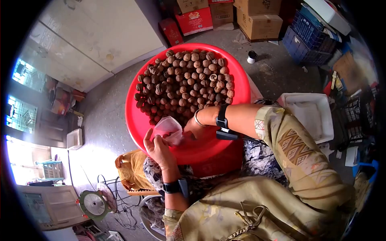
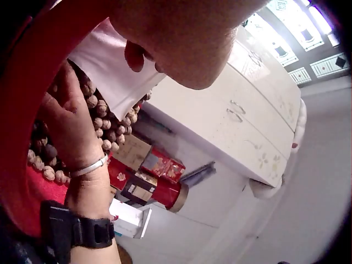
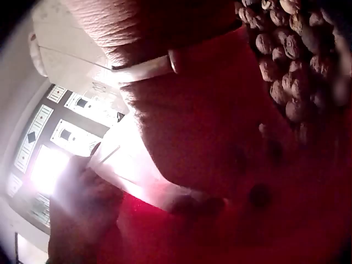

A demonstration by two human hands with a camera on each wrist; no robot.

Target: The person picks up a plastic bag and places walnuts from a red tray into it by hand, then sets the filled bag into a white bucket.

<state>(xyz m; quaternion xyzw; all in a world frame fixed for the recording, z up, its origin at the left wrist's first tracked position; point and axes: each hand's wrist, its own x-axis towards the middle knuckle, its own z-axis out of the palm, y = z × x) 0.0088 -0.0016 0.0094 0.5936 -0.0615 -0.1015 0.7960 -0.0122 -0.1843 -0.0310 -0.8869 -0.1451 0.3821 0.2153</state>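
Note:
A red basin [image 1: 237, 80] holds a heap of brown walnuts [image 1: 181, 76], also visible in the left wrist view [image 2: 104, 118]. Over the basin's near side, the left hand [image 1: 160, 152] pinches the edge of a translucent white bag [image 1: 169, 127] between thumb and fingers. Beside the bag's right side is the right hand [image 1: 195, 126], its fingers pointing down at the near edge of the walnuts; its fingertips are dark and partly hidden. In the left wrist view the pale bag [image 2: 118, 71] hangs between both hands. Whether the right fingers grip anything is unclear.
A white bin [image 1: 307, 114] stands right of the basin, with blue crates [image 1: 307, 48] behind it. Boxes [image 1: 259, 24] line the back. A pale cabinet [image 1: 92, 40] is at the upper left, a fan [image 1: 94, 205] at the lower left.

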